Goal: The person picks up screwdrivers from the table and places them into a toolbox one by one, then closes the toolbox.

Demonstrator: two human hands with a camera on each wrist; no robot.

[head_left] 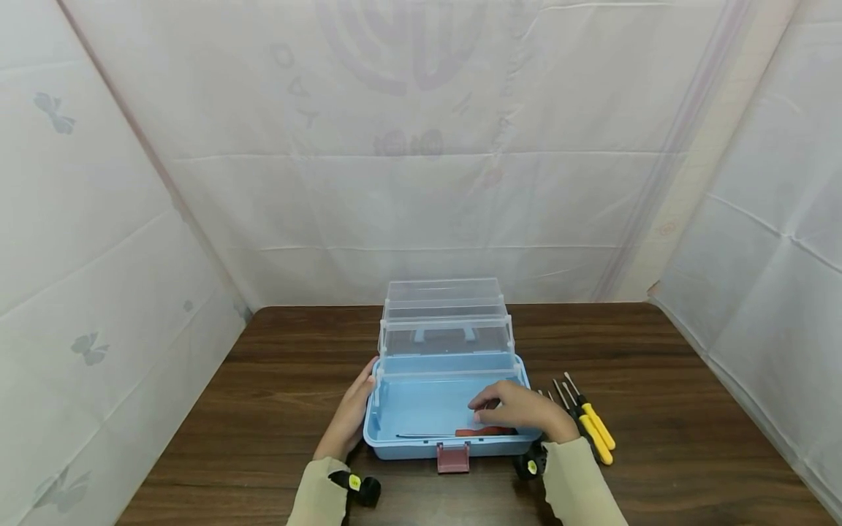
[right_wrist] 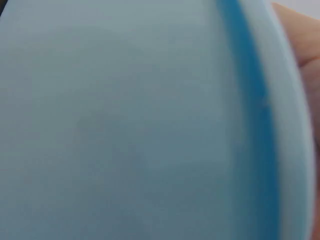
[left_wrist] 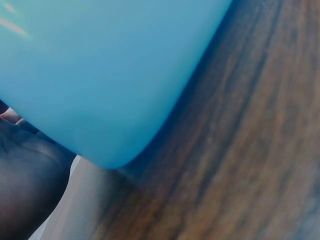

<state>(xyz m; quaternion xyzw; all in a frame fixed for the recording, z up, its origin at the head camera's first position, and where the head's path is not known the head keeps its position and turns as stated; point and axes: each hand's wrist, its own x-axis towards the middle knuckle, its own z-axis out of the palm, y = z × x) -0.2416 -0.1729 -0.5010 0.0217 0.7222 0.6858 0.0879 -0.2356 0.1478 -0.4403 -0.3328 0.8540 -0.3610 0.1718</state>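
Observation:
A light blue toolbox [head_left: 421, 398] stands on the table with its clear lid [head_left: 447, 307] raised at the back and a dark pink latch [head_left: 453, 459] at the front. Along its front inside wall lies a screwdriver with a red handle [head_left: 483, 432]. My left hand [head_left: 351, 416] rests against the box's left side, fingers fairly straight; in the left wrist view part of the palm [left_wrist: 30, 175] shows beside the blue wall [left_wrist: 115, 90]. Above the red handle, my right hand [head_left: 520, 409] reaches over the right rim, fingers loosely bent and apart from the thumb. The blue wall [right_wrist: 125, 125] mostly fills the right wrist view.
To the right of the box, several screwdrivers lie together, among them ones with yellow handles [head_left: 597, 427]. The dark wooden table [head_left: 283, 394] is enclosed by pale sheets [head_left: 421, 204] at the back and sides.

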